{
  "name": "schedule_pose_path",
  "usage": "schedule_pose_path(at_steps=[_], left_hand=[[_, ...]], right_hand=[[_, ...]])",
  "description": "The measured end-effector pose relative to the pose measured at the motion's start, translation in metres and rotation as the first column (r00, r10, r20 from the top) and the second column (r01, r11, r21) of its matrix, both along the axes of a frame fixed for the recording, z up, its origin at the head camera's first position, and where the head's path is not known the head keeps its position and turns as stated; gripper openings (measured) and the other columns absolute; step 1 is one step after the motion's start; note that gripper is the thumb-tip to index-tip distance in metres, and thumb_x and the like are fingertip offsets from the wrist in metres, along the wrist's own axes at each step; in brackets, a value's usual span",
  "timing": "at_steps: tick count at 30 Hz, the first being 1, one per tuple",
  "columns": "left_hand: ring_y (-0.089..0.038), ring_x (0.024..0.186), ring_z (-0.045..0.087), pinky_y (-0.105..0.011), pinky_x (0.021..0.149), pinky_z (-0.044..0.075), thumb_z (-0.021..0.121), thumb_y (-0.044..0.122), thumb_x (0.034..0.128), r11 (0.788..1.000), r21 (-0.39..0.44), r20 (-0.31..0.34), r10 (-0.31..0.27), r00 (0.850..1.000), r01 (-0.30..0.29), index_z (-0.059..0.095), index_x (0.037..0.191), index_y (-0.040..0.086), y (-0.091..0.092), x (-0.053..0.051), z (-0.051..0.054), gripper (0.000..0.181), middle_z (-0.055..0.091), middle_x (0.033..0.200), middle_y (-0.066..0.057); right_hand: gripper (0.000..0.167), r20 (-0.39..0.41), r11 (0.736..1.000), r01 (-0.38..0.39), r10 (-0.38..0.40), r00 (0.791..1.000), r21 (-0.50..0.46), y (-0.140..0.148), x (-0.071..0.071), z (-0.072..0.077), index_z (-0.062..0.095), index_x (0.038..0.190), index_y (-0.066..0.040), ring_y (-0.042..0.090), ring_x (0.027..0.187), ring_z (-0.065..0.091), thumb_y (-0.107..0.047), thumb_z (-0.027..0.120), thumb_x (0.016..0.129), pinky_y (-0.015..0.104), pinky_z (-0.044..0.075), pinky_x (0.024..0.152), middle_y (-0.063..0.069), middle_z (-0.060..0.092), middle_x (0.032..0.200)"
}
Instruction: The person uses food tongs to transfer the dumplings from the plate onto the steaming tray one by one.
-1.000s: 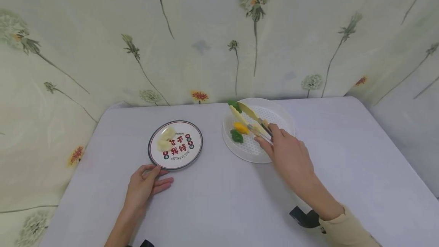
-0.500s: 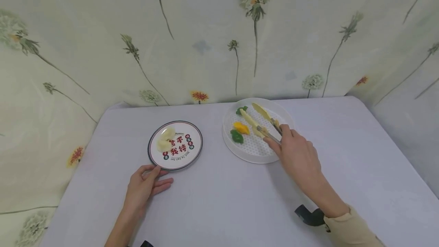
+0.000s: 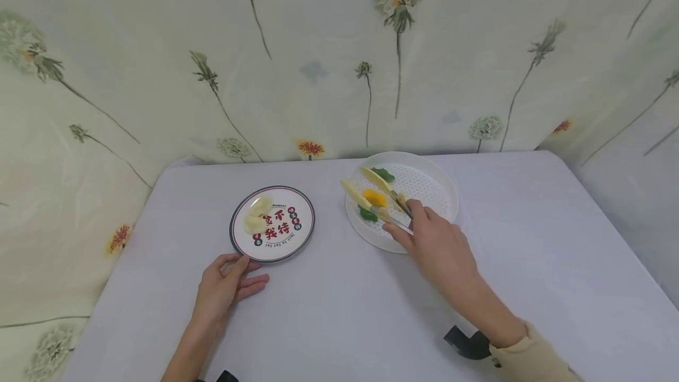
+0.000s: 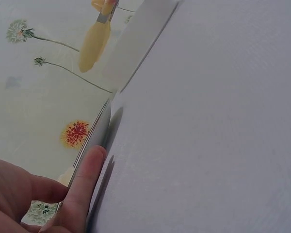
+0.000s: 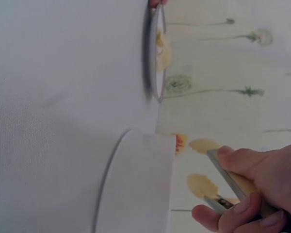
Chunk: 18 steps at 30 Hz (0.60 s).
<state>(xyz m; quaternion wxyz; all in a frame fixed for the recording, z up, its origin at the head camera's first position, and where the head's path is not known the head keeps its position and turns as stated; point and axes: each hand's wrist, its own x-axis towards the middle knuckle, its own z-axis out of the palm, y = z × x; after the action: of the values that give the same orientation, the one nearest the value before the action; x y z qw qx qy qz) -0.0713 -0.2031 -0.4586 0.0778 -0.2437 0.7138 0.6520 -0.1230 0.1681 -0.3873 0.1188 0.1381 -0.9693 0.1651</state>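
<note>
My right hand (image 3: 442,246) grips a pair of tongs (image 3: 375,196) with pale yellow tips. The tips stand apart over the left part of a round white perforated tray (image 3: 437,187), with nothing between them in the right wrist view. In the tray lie a yellow piece (image 3: 375,197), a green piece (image 3: 383,175) at the back and another green piece (image 3: 367,213), partly covered by the tongs. My left hand (image 3: 218,287) pinches the near rim of a white plate (image 3: 286,240) between thumb and finger. Pale yellowish pieces (image 3: 257,216) lie on the plate's left side.
A white-covered table (image 3: 339,311) carries both plate and tray. Behind it hangs a flower-print cloth (image 3: 318,75). The tray has a raised side wall, seen in the right wrist view (image 5: 136,179). Black wrist devices (image 3: 469,343) sit at both wrists.
The green piece at the tongs' tips now lies at the tray's back. The tongs first went right, then back left and nearer, over the yellow piece. My left hand stays at the plate.
</note>
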Motion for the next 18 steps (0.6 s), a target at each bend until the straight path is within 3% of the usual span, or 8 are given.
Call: schedule_pose_path(at_steps=[10,18], left_hand=[[-0.019,0.09,0.084,-0.031,0.083,0.072,0.055,0.028,0.114,1.0,-0.004,0.002,-0.002,1.0,0.002,0.046,0.146,0.0,0.0,-0.001,-0.001,0.043,0.077,0.127,-0.02],[-0.019,0.09,0.084,-0.031,0.083,0.072,0.056,0.029,0.1139,1.0,0.002,-0.001,-0.001,1.0,0.001,0.045,0.148,0.0,0.001,0.0,-0.001,0.046,0.076,0.129,-0.022]], right_hand=[[0.06,0.019,0.998,-0.061,0.061,0.998,0.013,-0.027,0.005,0.002,0.061,0.131,0.001,0.021,0.063,0.062,-0.048,0.075,0.1,0.034,0.053,0.048,0.01,0.072,0.087],[0.062,0.128,0.99,-0.14,0.136,0.982,0.023,-0.054,0.013,0.0,0.061,0.136,-0.005,0.013,0.061,0.05,-0.053,0.073,0.099,0.022,0.042,0.047,0.0,0.065,0.083]])
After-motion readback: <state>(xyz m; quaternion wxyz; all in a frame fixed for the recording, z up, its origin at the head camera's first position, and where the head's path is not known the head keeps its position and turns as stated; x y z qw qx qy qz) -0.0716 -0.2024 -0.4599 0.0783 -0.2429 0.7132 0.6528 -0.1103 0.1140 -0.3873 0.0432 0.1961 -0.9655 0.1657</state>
